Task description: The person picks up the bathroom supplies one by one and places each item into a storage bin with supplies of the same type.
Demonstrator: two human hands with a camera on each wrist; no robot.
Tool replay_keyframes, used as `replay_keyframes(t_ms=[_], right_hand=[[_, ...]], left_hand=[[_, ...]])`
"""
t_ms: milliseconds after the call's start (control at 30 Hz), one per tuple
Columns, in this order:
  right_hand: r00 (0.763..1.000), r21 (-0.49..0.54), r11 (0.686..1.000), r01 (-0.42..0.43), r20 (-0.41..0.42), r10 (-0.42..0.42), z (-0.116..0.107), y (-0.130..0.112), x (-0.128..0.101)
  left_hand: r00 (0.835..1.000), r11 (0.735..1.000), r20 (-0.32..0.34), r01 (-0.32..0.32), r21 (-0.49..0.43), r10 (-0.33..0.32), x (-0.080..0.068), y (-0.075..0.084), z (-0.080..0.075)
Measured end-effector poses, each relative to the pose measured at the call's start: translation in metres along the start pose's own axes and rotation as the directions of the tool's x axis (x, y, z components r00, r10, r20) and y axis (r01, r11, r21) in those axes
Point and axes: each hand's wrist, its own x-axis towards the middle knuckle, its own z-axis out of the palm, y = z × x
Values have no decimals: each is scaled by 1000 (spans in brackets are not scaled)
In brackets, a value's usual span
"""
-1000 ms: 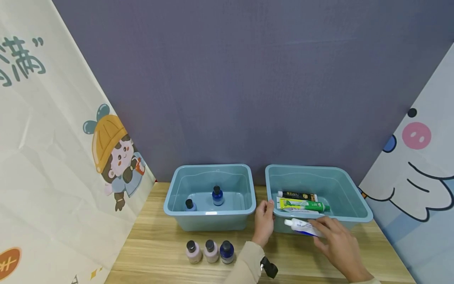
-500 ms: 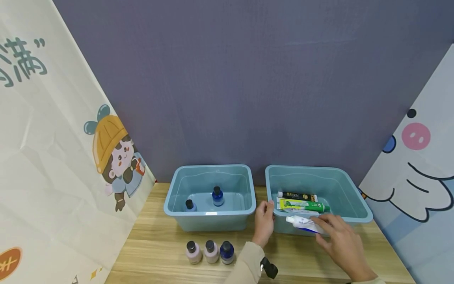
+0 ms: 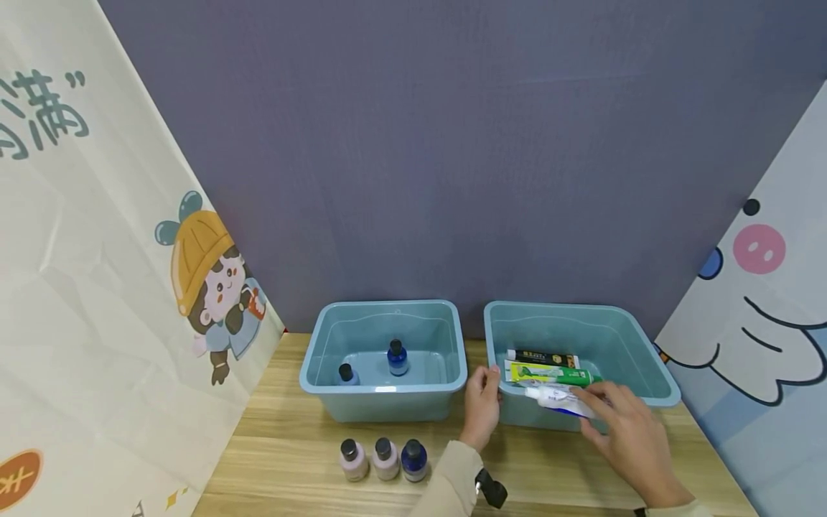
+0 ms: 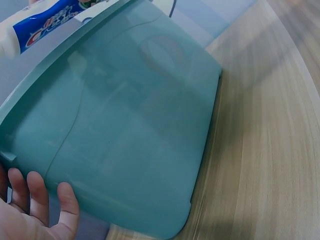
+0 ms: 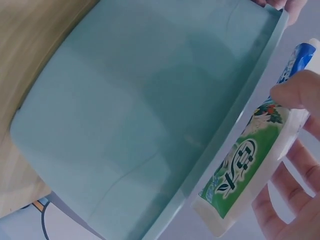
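At the near left corner of the right-hand blue-green plastic bin (image 3: 523,413), my left hand (image 3: 480,409) grips the rim. Its fingers (image 4: 67,205) show against the bin's outer wall in the left wrist view. My right hand (image 3: 632,436) pinches a white and blue toothpaste tube (image 3: 557,398), cap pointing left, over the bin's front rim. A green printed panel shows on the toothpaste tube (image 5: 245,160) in the right wrist view, with the thumb (image 5: 295,92) on it. Inside the bin lie a black tube (image 3: 543,357) and a yellow-green tube (image 3: 549,374); something whitish beside them is partly hidden.
A second blue-green bin (image 3: 388,406) stands to the left, holding a dark blue bottle (image 3: 398,360) and a lighter blue bottle (image 3: 347,376). Before it on the wooden table (image 3: 271,459) stand two pink bottles (image 3: 353,463) and a dark blue bottle (image 3: 414,463).
My right hand has carried the toothpaste tube slightly away from me and to the right, up over the bin's front rim. My left hand stays on the rim.
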Motion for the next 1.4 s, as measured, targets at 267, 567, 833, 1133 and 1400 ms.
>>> replay_keyframes(t_ms=[267, 567, 833, 1133, 1400], right_hand=[[999, 25, 999, 22, -43, -21, -4, 6, 6], [996, -9, 999, 34, -81, -35, -8, 15, 14], [997, -27, 998, 49, -65, -50, -14, 22, 21], [996, -19, 997, 73, -49, -74, -22, 31, 31], [998, -31, 998, 59, -25, -60, -25, 35, 40]], left_hand=[[1000, 1000, 0, 11, 4, -11, 0, 2, -1], [1000, 1000, -6, -3, -4, 3, 1, 1, 1], [1000, 1000, -1, -12, 1, 12, 1, -2, 0], [1000, 1000, -3, -6, 7, 6, 2, -1, 1], [1000, 1000, 3, -5, 15, 5, 1, -1, 0]])
